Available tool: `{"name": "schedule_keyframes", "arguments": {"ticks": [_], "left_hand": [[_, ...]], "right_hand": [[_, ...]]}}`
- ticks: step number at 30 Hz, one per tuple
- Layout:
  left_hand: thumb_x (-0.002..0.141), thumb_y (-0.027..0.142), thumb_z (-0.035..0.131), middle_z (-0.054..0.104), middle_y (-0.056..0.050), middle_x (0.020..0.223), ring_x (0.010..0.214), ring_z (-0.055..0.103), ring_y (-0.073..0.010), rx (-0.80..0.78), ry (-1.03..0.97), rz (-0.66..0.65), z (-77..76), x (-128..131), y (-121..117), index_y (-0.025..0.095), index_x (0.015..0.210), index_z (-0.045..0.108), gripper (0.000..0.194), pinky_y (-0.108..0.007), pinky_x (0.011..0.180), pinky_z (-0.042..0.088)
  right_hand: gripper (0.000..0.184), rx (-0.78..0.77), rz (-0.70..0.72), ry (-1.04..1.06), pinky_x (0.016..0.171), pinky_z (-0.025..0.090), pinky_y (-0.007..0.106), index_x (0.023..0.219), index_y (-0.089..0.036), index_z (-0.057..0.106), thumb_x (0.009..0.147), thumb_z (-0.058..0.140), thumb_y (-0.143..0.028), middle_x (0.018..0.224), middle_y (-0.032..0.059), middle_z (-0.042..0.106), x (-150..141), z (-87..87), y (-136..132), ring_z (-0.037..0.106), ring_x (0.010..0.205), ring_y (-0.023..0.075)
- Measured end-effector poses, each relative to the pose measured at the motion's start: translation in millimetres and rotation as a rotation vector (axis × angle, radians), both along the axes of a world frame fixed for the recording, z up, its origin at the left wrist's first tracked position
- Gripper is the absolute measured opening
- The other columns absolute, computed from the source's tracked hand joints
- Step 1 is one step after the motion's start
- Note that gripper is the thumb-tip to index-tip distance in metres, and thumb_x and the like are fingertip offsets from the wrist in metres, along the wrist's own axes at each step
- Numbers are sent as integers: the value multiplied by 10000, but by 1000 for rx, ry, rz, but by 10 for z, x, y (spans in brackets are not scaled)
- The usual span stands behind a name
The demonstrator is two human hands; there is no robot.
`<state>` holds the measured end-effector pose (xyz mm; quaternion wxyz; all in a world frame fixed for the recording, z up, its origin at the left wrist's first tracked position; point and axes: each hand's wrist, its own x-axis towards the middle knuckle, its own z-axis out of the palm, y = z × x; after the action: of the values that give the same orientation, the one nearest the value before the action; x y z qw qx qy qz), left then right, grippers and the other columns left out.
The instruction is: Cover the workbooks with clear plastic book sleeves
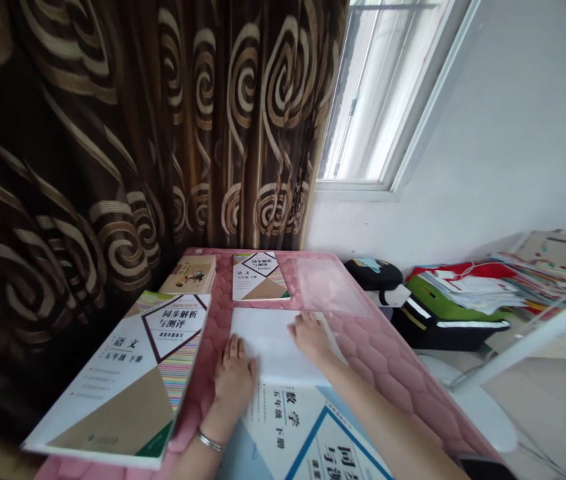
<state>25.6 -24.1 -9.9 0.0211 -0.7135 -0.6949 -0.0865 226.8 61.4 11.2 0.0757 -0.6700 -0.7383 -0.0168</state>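
A blue-and-white workbook [283, 433] with Chinese characters on its cover lies in front of me, turned sideways. Beyond its printed cover stretches a blank white sheet [267, 333]; whether it is part of the workbook or separate I cannot tell. My left hand [235, 373], with a silver bracelet at the wrist, rests on the left edge of the white sheet, fingers extended. On the sheet's far right part my right hand [310, 337] lies with its fingers spread and slightly bent. Neither hand grips anything.
A large workbook [127, 380] lies at the left, with a smaller tan book [190, 275] behind it. Another workbook [261, 277] and a clear plastic sheet [333, 285] lie farther back on the pink padded tabletop [387, 360]. A white lamp [483, 400] and piled papers [487, 280] stand right.
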Motion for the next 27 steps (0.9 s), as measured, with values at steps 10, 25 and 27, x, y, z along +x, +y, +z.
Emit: {"name": "schedule_keyframes", "arguments": {"ticks": [10, 25, 27], "left_hand": [[938, 324, 390, 512, -142, 1432, 1284, 485, -285, 157, -71, -24, -142, -54, 62, 120, 1351, 544, 486, -453, 1054, 403], [940, 288, 421, 585, -145, 1330, 1194, 530, -291, 213, -99, -21, -122, -36, 31, 114, 1242, 637, 410, -444, 1002, 436], [940, 295, 418, 581, -141, 1335, 1192, 528, -292, 188, -93, -18, -105, -33, 36, 126, 1206, 663, 399, -447, 999, 434]], "right_hand": [[458, -121, 20, 266, 883, 445, 358, 964, -173, 700, 719, 727, -560, 1141, 140, 674, -1337, 24, 435, 582, 1101, 292], [374, -92, 3, 293, 892, 400, 338, 1086, -191, 617, 823, 672, -451, 1119, 106, 685, -1438, -78, 483, 590, 1101, 232], [384, -160, 42, 302, 863, 410, 318, 1019, -219, 635, 749, 735, -473, 1060, 56, 704, -1386, -91, 415, 614, 1048, 216]]}}
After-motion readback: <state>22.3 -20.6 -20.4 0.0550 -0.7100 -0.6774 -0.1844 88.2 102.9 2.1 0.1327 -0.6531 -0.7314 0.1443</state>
